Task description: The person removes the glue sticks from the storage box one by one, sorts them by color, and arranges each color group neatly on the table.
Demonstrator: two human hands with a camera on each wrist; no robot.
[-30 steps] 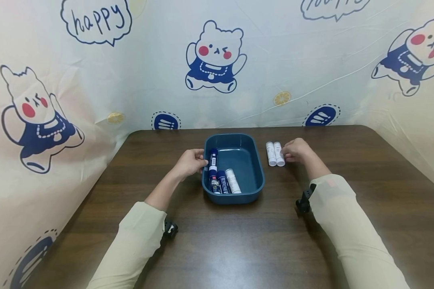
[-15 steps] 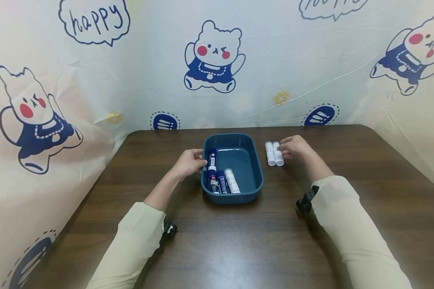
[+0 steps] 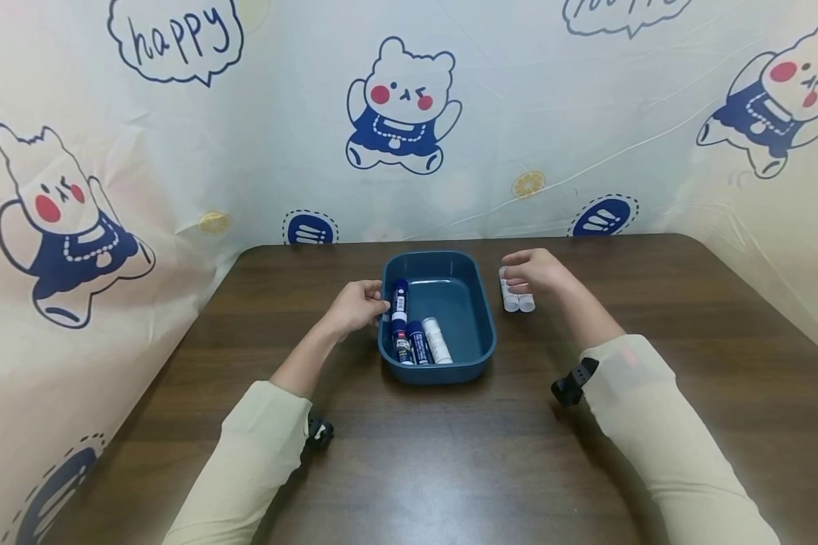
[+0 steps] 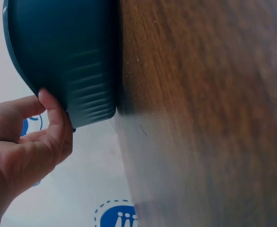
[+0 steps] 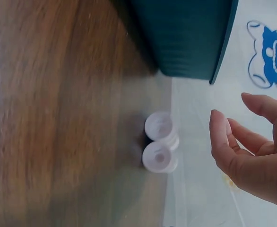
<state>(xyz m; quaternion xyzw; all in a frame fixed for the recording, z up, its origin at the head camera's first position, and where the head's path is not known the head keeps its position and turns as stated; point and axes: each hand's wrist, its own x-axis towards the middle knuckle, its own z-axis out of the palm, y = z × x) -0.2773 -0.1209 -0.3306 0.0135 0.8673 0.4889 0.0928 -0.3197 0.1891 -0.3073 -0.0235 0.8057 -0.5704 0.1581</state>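
A teal plastic bin stands on the table, and my left hand pinches its left rim between thumb and fingers. Along the bin's left side lie dark blue tubes with printed labels, and a white tube leans beside them. To the right of the bin two white tubes lie side by side on the table. My right hand hovers over these two, its fingers loosely bent and nothing between them; it covers their upper part in the head view. The right wrist view shows a gap between fingertips and tubes.
The brown wooden table runs back to a printed curtain with cartoon bears. Each wrist carries a small black camera, one of them the right wrist camera.
My right hand has lifted off the right-hand white tube and moved left over the pair. The left hand stays at the bin's rim, and the tubes lie as before.
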